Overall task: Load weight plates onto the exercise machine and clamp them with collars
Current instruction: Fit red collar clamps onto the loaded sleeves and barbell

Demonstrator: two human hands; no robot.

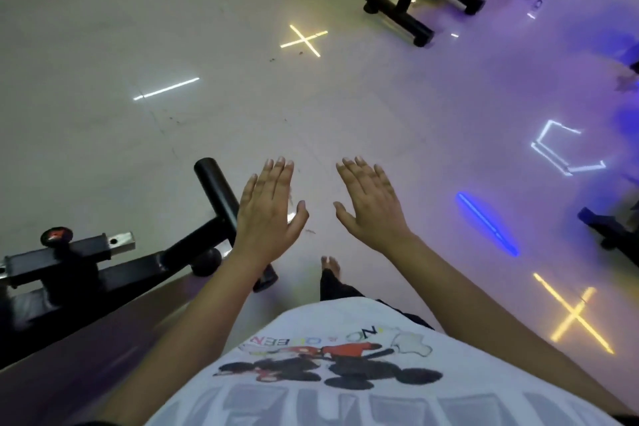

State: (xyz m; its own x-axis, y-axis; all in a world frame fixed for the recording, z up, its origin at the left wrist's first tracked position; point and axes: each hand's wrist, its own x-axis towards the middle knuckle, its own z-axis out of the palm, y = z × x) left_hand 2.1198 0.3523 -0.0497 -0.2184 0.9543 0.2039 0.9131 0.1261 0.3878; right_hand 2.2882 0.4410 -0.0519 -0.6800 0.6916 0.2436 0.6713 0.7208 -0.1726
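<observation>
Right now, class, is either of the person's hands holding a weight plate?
No: the left hand and right hand are both open, flat and empty above the floor.

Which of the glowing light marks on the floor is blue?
The slanted blue streak just right of the right hand. The two crosses are yellow, and the single line is white.
</observation>
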